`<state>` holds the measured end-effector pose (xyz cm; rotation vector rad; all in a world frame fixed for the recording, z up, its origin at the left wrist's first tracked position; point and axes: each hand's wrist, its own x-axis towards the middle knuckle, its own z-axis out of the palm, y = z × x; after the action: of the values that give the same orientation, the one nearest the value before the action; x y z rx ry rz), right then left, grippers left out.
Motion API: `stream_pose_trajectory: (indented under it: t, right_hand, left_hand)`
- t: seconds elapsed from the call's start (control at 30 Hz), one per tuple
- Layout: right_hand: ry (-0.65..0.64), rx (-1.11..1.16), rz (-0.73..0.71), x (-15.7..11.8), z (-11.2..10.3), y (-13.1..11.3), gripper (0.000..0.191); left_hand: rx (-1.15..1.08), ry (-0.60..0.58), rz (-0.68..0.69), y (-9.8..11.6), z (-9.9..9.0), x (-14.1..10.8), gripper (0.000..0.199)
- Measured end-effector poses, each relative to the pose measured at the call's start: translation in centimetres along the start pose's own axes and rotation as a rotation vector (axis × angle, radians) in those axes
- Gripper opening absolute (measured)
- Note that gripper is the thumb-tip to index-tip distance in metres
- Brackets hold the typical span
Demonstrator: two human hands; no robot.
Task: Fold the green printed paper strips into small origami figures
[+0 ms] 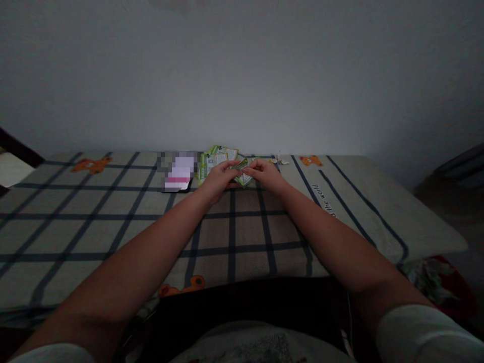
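Note:
My left hand (218,180) is closed on a small green-and-white printed packet (244,180), its thumb and fingers along the packet's left side. The fingertips of my right hand (265,173) pinch the same packet near its upper right edge. The two hands almost meet over it, a little above the cloth. Just behind my left hand lie several flat green-and-white packets (217,157), overlapping one another. Part of the held packet is hidden by my fingers.
A phone (180,171) with a lit screen lies left of the packets. Small whitish scraps (280,160) lie behind my right hand. A checked tablecloth (124,217) with orange bear prints covers the table, which meets a wall (242,75). A red container (454,287) stands below at right.

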<state>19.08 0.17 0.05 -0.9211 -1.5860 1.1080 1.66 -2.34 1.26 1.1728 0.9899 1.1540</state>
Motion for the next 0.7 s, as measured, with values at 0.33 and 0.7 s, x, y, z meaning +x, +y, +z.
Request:
stream_pose_trajectory:
  t: [0.33, 0.7]
  right_hand:
    - [0.064, 0.009, -0.056, 0.09, 0.25, 0.0, 0.05]
    - [0.014, -0.006, 0.005, 0.1, -0.37, -0.21, 0.043]
  left_hand:
    - [-0.091, -0.125, -0.006, 0.68, 0.21, -0.53, 0.04]
    - [-0.008, -0.044, -0.002, 0.23, -0.11, 0.08, 0.05]
